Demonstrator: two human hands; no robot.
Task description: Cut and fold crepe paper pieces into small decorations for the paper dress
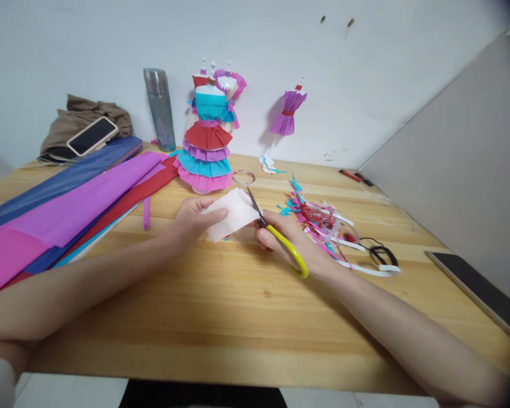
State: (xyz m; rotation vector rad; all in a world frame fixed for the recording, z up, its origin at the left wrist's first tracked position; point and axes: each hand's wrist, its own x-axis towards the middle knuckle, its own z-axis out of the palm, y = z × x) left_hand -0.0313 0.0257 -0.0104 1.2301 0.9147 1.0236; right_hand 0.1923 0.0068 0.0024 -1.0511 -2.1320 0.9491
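My left hand (198, 215) pinches a folded piece of pale pinkish-white paper (232, 214) between thumb and fingers, held above the table. In my right hand (280, 229) is a pair of scissors with yellow handles (291, 252). Their dark blades point up and away, at the right edge of the paper; I cannot tell whether they are cutting into it. Just beyond the paper stands a small dress form (210, 136) in a tiered turquoise, red, purple and pink crepe-paper dress.
Rolled crepe paper (80, 198) lies along the left. A bottle (159, 110), a phone (92, 136) on brown cloth and a purple-dressed form (289, 113) stand towards the wall. Paper scraps (318, 218), black cord (382, 255) and a tablet-like device (478, 289) lie at right.
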